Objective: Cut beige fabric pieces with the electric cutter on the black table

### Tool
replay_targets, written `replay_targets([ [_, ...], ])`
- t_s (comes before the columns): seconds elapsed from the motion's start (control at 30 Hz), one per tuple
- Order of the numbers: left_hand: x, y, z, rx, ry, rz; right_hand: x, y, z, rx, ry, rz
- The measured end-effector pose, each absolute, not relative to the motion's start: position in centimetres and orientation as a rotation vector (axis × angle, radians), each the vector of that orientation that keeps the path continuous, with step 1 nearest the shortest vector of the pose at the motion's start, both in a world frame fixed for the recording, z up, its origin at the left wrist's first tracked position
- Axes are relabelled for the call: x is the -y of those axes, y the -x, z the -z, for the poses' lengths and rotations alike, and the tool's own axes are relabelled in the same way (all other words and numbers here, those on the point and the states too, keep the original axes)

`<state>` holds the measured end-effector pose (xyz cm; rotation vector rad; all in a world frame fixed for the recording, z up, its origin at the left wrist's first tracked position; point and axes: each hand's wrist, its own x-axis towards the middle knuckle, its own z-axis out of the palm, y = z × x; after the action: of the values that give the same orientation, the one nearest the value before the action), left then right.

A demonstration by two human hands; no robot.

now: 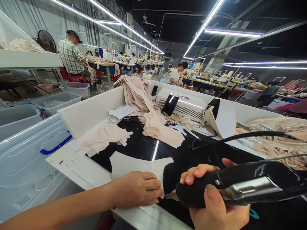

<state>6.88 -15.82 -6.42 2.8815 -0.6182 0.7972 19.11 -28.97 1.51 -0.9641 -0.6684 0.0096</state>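
My left hand lies palm down near the front edge of the table, its fingers resting on a pale, shaped cut piece. A seam-like line crosses that piece just beyond the fingertips; I cannot tell whether it is cloth or paper. My right hand is wrapped round a black corded hand tool with a silver metal lever, raised in front of me. Its right end runs out of view. Beyond the hands sit a stack of beige fabric pieces and a looser beige pile.
A white vented machine with a flared cone stands at the back. Beige fabric hangs over the low white wall. Plastic bins flank the left side. A black cable arches at right. People sit at sewing tables farther off.
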Motion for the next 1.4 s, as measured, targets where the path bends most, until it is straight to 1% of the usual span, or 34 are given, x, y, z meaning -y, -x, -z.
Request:
replay_targets([
  [0.2,15.9,-6.9,6.3,0.599,-2.889,-0.776,29.3,-19.3,-1.0,0.709,1.001,-0.035],
  [0.5,15.9,-6.9,6.0,0.572,-2.889,-0.788,28.9,-19.0,-1.3,0.679,0.946,-0.034],
  [0.67,16.0,-6.8,6.3,0.548,-2.846,-0.763,29.0,-19.1,-1.0,0.719,0.973,-0.025],
  [0.83,15.7,-6.4,6.0,0.443,-2.744,-0.816,29.5,-19.5,-0.3,0.785,0.982,-0.043],
  [1.13,15.2,-5.2,5.2,0.464,-2.716,-0.712,30.2,-20.0,-0.1,0.787,0.982,-0.077],
  [1.3,15.2,-4.5,4.2,0.531,-2.635,-0.622,30.4,-21.5,-1.4,0.686,1.004,0.003],
  [1.4,15.3,-5.0,3.6,0.519,-2.652,-0.641,30.1,-23.1,-1.8,0.611,1.012,0.072],
])
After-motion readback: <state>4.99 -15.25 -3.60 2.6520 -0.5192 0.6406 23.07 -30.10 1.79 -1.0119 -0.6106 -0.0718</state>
